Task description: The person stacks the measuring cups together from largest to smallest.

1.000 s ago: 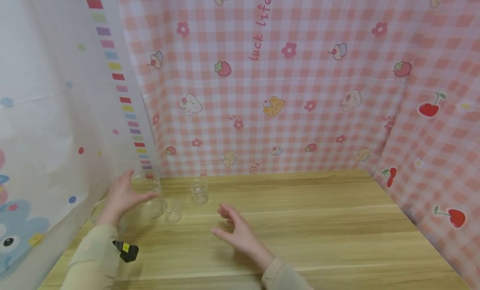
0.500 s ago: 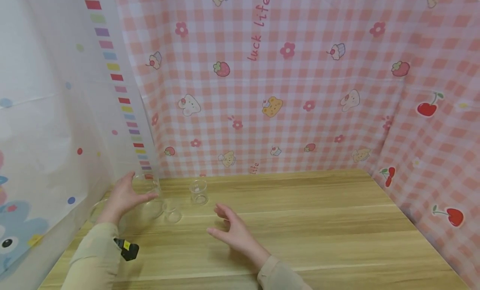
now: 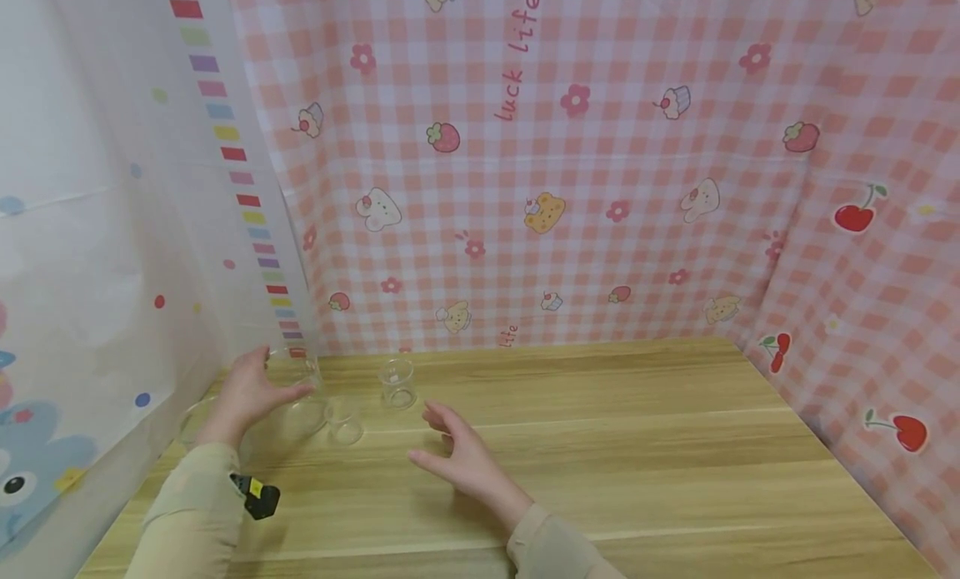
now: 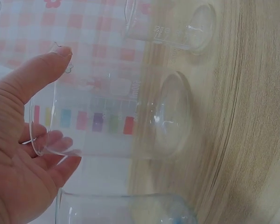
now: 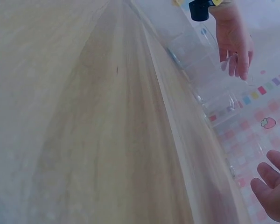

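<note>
My left hand (image 3: 243,396) holds a clear glass beaker (image 4: 107,107) around its rim at the back left of the table, thumb on one side and fingers on the other. White graduation marks show on the beaker's wall. A smaller beaker (image 3: 346,425) stands just to its right. Farther right and back is another small beaker (image 3: 397,386). To the left, partly hidden behind my left hand and wrist, is a further glass vessel (image 4: 126,207). My right hand (image 3: 468,458) hovers over the table right of the small beakers, thumb and fingers apart, with nothing in it.
The wood-grain table (image 3: 637,446) meets a pink checked cloth (image 3: 570,254) at the back and right. A white printed sheet (image 3: 90,229) hangs along the left side, close to my left hand. A black wrist camera (image 3: 258,496) sits on my left wrist.
My right hand has drifted slightly left, toward the small beakers. My left hand stays at the large beaker with hardly any movement, and the other glassware stands as before.
</note>
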`<state>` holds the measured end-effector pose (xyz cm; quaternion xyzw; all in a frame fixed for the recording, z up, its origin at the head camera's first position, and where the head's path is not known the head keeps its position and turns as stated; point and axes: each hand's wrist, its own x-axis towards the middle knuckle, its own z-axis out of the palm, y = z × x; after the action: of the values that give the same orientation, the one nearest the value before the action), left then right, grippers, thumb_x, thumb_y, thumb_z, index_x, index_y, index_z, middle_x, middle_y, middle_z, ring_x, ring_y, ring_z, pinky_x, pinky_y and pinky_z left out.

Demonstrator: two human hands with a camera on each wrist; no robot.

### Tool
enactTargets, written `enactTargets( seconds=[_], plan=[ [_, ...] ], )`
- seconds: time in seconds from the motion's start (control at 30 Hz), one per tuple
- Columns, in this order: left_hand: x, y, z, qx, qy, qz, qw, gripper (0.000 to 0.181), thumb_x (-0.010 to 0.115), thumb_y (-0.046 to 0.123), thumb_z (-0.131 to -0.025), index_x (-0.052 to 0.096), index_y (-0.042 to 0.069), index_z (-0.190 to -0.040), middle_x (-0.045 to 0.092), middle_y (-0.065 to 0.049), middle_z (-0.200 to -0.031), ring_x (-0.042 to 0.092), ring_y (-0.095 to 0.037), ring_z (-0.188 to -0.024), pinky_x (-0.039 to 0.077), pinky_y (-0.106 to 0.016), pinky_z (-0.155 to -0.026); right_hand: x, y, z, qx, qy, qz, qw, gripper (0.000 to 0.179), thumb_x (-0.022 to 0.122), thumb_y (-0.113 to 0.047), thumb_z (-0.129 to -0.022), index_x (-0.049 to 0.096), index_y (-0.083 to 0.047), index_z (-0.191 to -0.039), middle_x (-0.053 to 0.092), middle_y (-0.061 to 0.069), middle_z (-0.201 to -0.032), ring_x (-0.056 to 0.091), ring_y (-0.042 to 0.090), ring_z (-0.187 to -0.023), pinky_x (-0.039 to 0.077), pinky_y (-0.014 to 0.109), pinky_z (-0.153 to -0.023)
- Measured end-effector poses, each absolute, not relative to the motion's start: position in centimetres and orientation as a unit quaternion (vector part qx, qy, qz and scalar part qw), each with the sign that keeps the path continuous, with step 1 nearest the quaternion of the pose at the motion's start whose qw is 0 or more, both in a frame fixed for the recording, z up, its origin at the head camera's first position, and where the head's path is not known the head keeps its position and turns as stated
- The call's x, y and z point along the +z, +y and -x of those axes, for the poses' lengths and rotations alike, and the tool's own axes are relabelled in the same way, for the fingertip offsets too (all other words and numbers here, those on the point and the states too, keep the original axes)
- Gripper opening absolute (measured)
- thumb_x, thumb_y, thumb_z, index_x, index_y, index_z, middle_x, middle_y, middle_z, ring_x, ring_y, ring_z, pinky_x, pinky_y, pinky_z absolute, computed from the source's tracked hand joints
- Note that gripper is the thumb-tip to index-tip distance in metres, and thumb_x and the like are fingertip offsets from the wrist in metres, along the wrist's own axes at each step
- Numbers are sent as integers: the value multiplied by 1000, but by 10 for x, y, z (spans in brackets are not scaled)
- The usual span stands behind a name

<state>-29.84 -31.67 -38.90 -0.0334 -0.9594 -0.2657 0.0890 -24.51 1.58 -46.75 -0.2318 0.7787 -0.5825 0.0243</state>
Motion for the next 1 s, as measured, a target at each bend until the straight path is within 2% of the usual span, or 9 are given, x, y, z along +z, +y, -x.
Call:
enactTargets(
  seconds=[0.2,0.47,0.8,1.0],
  plan=[
    [-389,-316,298,-267,-959,29,91,107,82,41,-79,25,-27,-138,36,-48,-133,40,-60,-118,37,-67,-99,-470,12,248,-581,780,231,23,77,75,-30,-89,37,-5,-151,50,15,-144,48,32,-131,37,47,-110],
    [-392,-316,297,-271,-957,33,99,103,80,40,-80,28,-26,-139,36,-46,-132,42,-57,-116,40,-66,-96,-466,5,249,-580,781,230,19,77,76,-29,-88,37,-3,-150,51,16,-143,49,33,-130,38,47,-109],
    [-390,-315,290,-284,-953,24,104,104,81,41,-80,26,-24,-141,36,-44,-134,43,-56,-118,41,-66,-96,-467,-4,251,-583,779,230,25,79,76,-30,-88,36,-3,-150,50,14,-144,47,30,-132,37,46,-111],
    [-384,-314,286,-294,-947,24,127,103,82,40,-80,28,-23,-141,40,-43,-131,45,-56,-116,41,-66,-94,-467,-7,250,-586,776,233,21,78,76,-28,-88,36,-4,-150,50,14,-144,47,31,-132,37,48,-111]
  ],
)
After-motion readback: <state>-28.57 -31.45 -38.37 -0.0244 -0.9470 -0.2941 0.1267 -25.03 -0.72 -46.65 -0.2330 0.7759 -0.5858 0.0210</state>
